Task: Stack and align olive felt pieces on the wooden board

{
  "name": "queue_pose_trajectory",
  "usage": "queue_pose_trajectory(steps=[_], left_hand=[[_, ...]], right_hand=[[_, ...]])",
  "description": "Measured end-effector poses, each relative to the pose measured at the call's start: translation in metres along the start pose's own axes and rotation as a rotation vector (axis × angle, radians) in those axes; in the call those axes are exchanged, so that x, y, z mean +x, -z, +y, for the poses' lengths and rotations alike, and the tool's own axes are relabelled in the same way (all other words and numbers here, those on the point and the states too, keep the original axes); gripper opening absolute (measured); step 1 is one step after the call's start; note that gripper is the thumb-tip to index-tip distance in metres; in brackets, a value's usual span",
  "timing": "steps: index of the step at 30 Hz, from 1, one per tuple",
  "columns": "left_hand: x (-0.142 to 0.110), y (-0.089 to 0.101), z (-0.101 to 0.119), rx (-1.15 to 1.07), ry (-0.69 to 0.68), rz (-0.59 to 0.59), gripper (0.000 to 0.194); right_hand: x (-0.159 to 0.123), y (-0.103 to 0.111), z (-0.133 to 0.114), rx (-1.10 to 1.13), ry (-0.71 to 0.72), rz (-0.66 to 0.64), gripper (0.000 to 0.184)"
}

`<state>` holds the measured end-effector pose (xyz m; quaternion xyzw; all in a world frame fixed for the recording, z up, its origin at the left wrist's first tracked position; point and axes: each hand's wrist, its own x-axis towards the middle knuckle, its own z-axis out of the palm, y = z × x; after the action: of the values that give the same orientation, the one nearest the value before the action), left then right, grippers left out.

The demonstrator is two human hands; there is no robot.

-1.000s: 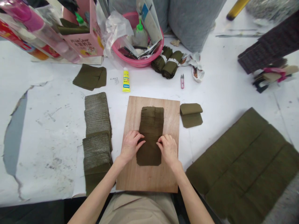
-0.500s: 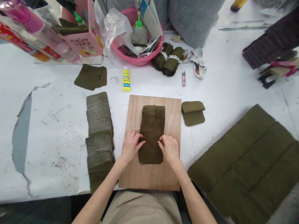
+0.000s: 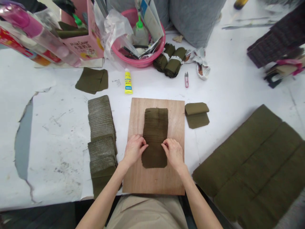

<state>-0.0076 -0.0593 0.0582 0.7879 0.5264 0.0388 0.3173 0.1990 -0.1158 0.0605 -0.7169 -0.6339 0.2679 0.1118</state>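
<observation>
Olive-green fabric pieces lie in an overlapping, staggered stack on a wooden board. My left hand pinches the left edge of the front piece between thumb and forefinger. Opposite it, at about the same height, my right hand is closed in a pinch on the right edge. Left of the board is a long row of overlapping green fabric pieces, partly behind my left forearm. A folded green piece lies just right of the board.
Beyond the board are a yellow glue tube, pink thread snips, tied fabric rolls and a pink basket. Loose fabric pieces lie back left. A large green fabric sheet spreads at the right.
My left thumb and forefinger have closed together at the fabric's edge. My right hand keeps its pinch. The whole view has shifted slightly; the fabric stack stays in place on the board.
</observation>
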Motion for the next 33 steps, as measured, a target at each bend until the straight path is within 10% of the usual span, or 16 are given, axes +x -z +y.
queue_pose_trajectory(steps=[33], left_hand=[[-0.0039,-0.0044,0.0015,-0.013,0.008,0.117,0.009]], right_hand=[[0.0008,-0.0015,0.0004,0.102,-0.071,0.082,0.022]])
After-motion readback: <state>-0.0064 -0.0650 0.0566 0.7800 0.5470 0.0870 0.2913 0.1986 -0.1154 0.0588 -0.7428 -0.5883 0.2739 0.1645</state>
